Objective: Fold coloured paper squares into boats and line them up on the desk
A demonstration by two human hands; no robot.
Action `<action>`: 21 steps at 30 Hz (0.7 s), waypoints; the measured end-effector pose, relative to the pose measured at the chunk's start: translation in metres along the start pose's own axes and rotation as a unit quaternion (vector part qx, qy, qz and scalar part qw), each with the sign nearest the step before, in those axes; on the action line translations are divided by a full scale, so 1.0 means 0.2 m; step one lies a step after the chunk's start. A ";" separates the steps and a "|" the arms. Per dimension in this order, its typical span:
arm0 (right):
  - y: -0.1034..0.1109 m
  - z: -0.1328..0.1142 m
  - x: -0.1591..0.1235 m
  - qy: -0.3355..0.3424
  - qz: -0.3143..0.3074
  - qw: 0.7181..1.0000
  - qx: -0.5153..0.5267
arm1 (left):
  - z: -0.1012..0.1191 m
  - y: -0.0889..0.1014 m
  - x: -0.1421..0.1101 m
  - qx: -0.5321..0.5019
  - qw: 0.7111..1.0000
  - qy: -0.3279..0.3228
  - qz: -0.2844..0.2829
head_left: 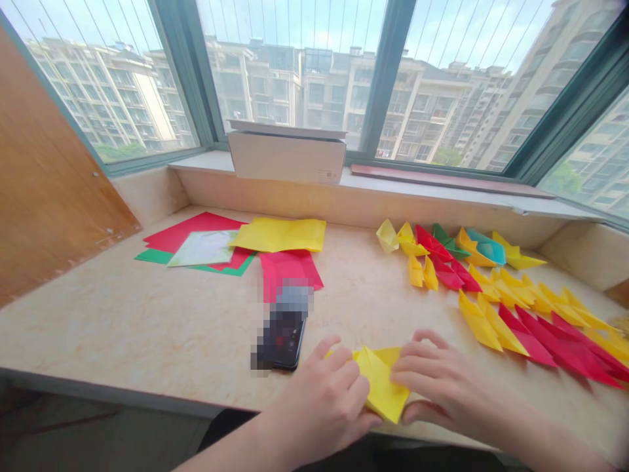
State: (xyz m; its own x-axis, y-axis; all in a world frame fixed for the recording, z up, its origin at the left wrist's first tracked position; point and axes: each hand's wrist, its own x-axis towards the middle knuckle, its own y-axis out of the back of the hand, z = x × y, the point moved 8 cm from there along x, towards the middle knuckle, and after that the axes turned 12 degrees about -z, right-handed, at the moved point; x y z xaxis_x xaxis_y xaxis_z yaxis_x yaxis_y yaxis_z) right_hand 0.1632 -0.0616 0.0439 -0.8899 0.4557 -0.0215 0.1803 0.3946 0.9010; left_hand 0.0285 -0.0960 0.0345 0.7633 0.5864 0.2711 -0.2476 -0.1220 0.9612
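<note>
A partly folded sheet of yellow origami paper [381,383] lies near the front edge of the table, between my two hands. My left hand [331,387] grips its left side, fingers curled over the top and the thumb low at the near edge. On the other side, my right hand [437,377] holds the paper's right part, with fingertips on the surface and the thumb beneath. Creases and a pointed flap show at its middle. Parts of both paper sides are hidden by my fingers.
A phone [287,337] lies left of my hands. Behind it are pink paper [295,265], a yellow sheet [280,235] and red sheets [191,226]. Several folded paper boats, such as a red one [565,337], stand at right. A white box [287,154] rests on the sill.
</note>
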 end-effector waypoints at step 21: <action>-0.15 0.17 -0.05 -0.077 0.033 0.995 0.050 | -0.08 0.01 0.00 -0.075 0.993 0.071 0.052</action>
State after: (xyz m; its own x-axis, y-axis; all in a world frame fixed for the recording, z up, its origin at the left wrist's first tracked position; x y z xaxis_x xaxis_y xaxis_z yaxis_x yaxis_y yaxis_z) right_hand 0.1810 -0.0512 0.0031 -0.8018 0.5964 -0.0373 0.2835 0.4345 0.8549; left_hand 0.0183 -0.0839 0.0353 0.6391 0.6857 0.3485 -0.4149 -0.0742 0.9068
